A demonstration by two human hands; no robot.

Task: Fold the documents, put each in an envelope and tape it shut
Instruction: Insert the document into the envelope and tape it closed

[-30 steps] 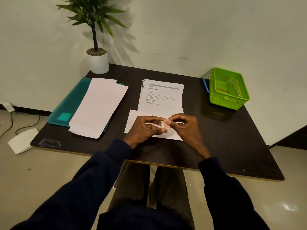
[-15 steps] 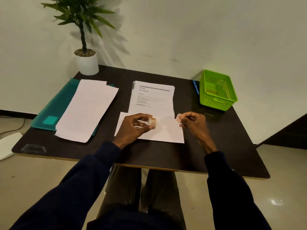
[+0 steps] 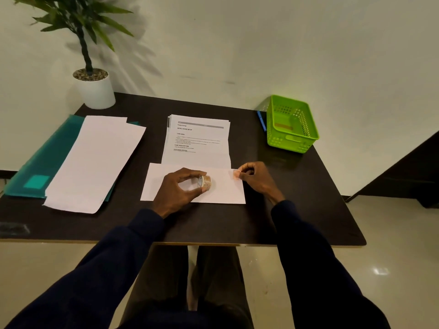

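Note:
A white envelope lies flat on the dark table in front of me. Over its middle my left hand grips a small roll of tape. My right hand pinches a short torn piece of tape above the envelope's upper right corner. Behind the envelope lies a stack of printed documents. Blank envelopes lie in a pile at the left.
A teal folder lies under the pile of envelopes at the left. A potted plant stands at the back left corner. A green basket sits at the back right with a blue pen beside it.
My hands have drawn apart: the right hand tore a piece of tape off and moved right, and the left hand lowered the roll over the envelope.

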